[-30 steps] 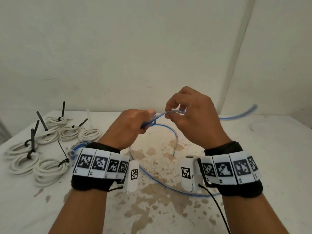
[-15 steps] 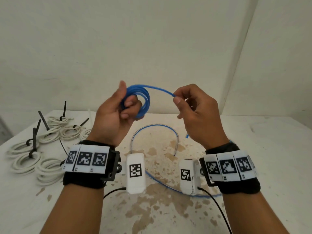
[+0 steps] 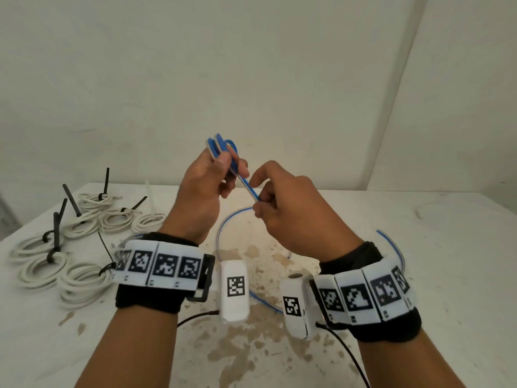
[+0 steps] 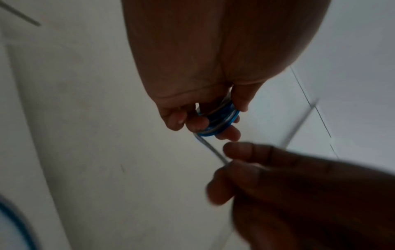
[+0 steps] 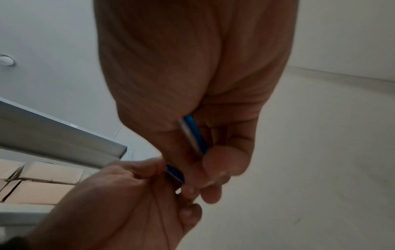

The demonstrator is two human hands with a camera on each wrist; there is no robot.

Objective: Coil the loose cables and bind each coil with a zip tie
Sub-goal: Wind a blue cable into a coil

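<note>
White tabletop (image 3: 419, 275) w/ tied white coils (image 3: 81, 281) at left; left hand (image 3: 205, 191) grips blue cable (image 3: 223, 148) coil, right hand (image 3: 291, 208) pinches its strand.

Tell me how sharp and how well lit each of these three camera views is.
Head view: evenly lit and sharp, with the blue cable and both hands clear. Left wrist view: dim, the left hand dark against a pale wall, the right hand smeared by motion. Right wrist view: brighter but soft, with blurred fingertips.
</note>
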